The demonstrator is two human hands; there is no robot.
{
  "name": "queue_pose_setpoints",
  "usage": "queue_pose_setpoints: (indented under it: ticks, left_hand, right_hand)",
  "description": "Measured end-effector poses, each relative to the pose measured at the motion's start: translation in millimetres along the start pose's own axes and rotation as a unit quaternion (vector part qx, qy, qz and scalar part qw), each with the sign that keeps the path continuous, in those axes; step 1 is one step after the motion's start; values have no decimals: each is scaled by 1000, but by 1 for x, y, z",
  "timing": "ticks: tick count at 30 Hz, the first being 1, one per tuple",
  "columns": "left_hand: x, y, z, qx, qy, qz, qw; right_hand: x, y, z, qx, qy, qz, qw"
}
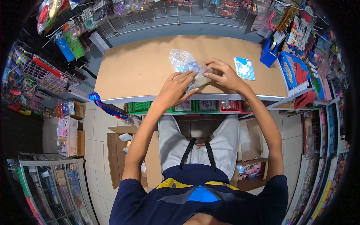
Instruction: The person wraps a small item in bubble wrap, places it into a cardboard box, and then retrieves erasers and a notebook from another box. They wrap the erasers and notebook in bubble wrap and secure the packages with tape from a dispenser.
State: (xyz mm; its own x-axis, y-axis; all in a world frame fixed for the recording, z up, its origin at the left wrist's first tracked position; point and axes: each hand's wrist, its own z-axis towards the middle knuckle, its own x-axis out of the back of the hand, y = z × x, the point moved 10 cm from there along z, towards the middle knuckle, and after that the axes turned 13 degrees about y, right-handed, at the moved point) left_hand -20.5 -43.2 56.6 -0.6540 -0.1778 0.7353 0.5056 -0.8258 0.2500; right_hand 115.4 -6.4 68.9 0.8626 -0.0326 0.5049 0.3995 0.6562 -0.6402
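Bubble wrap (181, 60) lies on the brown tabletop (131, 71), its near end reaching down to my hands. My left hand (175, 88) rests on the wrap's near left part, palm down with the fingers apart. My right hand (222, 76) pinches the crumpled clear wrap (202, 77) near the table's front edge. Something pale yellowish shows through the plastic there, too covered to name. Right of my right hand lies a blue and white checked card (244, 68), flat on the table.
A blue tape dispenser (269, 52) stands at the table's right end, beside a blue box (288, 71). Green and red baskets (206, 105) sit under the front edge. Open cardboard boxes (114, 157) flank my legs. Packaged goods hang on a wire grid behind.
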Motion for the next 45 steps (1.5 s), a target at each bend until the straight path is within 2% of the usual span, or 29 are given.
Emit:
queue_pose_setpoints:
  ticks: [3,6,9,12,15,18,21,24,27,31,34,37,38,41,44,45]
  left_hand:
    - [-5,-14,-2,34,27,-25,999]
    - [-6,-20,-4,77,27,-54,995]
    - [-9,-28,-7,126,22,-58,990]
    - [-3,-26,-6,119,61,-87,987]
    - [8,-19,-1,102,132,-175,970]
    - [1,-13,1,78,38,-94,992]
    - [-6,-11,-3,14,-12,-66,998]
    - [-9,-14,-2,7,-12,-12,1000]
    - [-4,-5,0,-52,-7,71,996]
    - [-12,-15,0,-17,-24,12,999]
    - [-13,-23,6,5,-21,-14,1000]
    - [-19,-25,8,38,-3,-38,999]
    - [-19,-25,8,42,7,-40,998]
    - [-18,-27,6,55,23,-40,997]
    - [-18,-25,5,55,32,-42,997]
    - [-17,-25,6,53,37,-41,997]
  right_hand:
    - [-10,20,5,-87,11,72,994]
    - [-29,48,-10,-287,-13,201,936]
    - [-30,54,-12,-322,1,216,922]
    - [-27,48,-4,-278,4,164,947]
    - [-33,56,0,-240,7,140,961]
    - [-33,64,-2,-234,35,157,959]
    - [-24,58,0,-200,44,43,978]
    - [-22,59,0,-222,81,65,970]
    - [-16,53,1,-210,99,7,973]
    - [-11,48,0,-195,96,-42,975]
    - [7,37,-4,-170,137,-54,974]
    - [48,40,-12,-208,183,-65,959]
    - [66,43,-13,-188,221,-92,953]
    - [76,60,1,-246,166,-44,954]
    - [32,82,20,-242,34,-47,969]
    - [18,93,29,-233,28,-26,972]
